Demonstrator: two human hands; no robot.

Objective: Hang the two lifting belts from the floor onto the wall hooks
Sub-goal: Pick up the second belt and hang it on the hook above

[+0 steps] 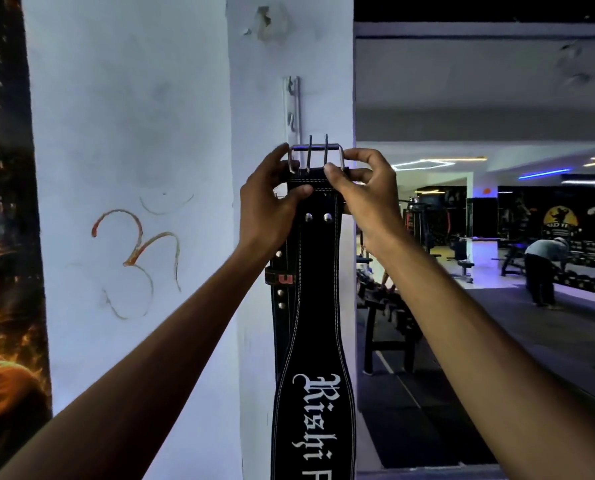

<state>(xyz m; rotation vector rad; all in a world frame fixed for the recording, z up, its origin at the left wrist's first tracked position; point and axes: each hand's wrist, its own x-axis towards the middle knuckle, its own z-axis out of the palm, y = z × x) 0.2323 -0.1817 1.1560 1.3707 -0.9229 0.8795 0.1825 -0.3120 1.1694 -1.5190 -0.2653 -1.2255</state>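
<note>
While held up, black white-stitched belt [311, 306]

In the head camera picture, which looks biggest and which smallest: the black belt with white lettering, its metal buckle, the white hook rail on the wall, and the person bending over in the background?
Largest to smallest:
1. black belt
2. hook rail and person, too alike to rank; the person is far off
3. buckle

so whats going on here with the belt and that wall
A person is holding a black lifting belt up against a white pillar, both hands at its metal buckle. The left hand and right hand grip either side of the buckle, just below a strip of wall hooks. A second belt already hangs behind it. The front belt looks not yet hooked.
</note>
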